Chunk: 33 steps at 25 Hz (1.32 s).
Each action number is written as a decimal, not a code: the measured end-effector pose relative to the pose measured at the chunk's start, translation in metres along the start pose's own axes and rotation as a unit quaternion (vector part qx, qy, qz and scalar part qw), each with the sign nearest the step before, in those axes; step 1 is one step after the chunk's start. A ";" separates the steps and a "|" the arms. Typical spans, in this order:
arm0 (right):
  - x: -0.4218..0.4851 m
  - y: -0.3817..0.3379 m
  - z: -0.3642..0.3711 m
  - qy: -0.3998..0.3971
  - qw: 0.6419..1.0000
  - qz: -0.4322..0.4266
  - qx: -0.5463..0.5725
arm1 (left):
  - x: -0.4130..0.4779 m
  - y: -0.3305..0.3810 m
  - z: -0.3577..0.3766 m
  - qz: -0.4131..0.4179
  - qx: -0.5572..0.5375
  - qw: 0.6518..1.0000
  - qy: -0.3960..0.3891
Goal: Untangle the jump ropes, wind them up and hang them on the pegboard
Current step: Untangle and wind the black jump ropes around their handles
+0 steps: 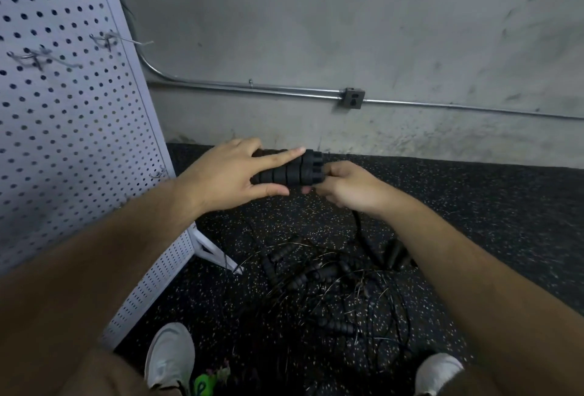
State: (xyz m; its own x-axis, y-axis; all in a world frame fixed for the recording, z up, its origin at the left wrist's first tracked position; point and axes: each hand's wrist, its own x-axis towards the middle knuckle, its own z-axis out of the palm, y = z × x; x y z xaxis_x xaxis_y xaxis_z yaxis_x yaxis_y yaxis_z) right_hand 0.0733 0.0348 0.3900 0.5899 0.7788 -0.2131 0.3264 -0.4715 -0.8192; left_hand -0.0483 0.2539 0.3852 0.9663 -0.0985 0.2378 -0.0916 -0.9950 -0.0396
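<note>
Far left, the pegboard is seen standing with its wire hooks bare. Nothing is hung there, so the last step is judged untouched. Moving right, the left hand is held out above the floor, with index finger and thumb stretched nearly straight along the far and near sides of the black ribbed handles, seemingly two laid side by side. The other fingers are hidden behind them, so it cannot be told whether a true grip is closed there. The handles are carried level in the air between the two hands, well apart from the pegboard. At their right end the right hand is clamped on, its fingers curled and the end caps pinched. From under that hand a black cord is seen dropping to the tangle near the feet, where more ribbed handles and thin looping cords are heaped unsorted on the speckled floor. One rope is judged to be in hand for separating, and no wound coil is seen anywhere. Most of the job is judged to be left: each rope is to be freed, coiled and taken left to the hooks.
</note>
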 end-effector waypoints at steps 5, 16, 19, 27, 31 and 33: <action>-0.020 0.007 -0.021 0.075 0.983 0.071 0.153 | 0.013 0.021 0.006 0.077 0.049 0.995 0.044; -0.045 0.032 -0.024 0.161 0.983 0.025 -0.083 | 0.029 0.052 0.035 0.086 0.090 0.990 0.061; -0.046 0.032 -0.020 0.224 0.962 0.027 -0.153 | 0.032 0.053 0.039 0.052 0.092 0.992 0.068; -0.073 0.015 -0.042 0.168 0.932 -0.133 -0.292 | 0.028 0.046 0.035 0.022 0.034 0.997 0.062; -0.068 0.017 -0.039 0.181 0.934 -0.104 -0.289 | 0.027 0.052 0.034 0.024 0.054 0.994 0.087; -0.068 0.015 -0.040 0.180 0.927 -0.102 -0.313 | 0.028 0.055 0.032 0.023 0.065 0.993 0.095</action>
State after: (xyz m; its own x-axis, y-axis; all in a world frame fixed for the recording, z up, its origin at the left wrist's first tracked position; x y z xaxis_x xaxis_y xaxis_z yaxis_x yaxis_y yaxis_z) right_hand 0.0674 -0.0421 0.4130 0.6398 0.7429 0.1969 0.7569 -0.5646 -0.3291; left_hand -0.0191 0.1971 0.3586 0.8981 -0.1577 0.4105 -0.0910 -0.9799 -0.1774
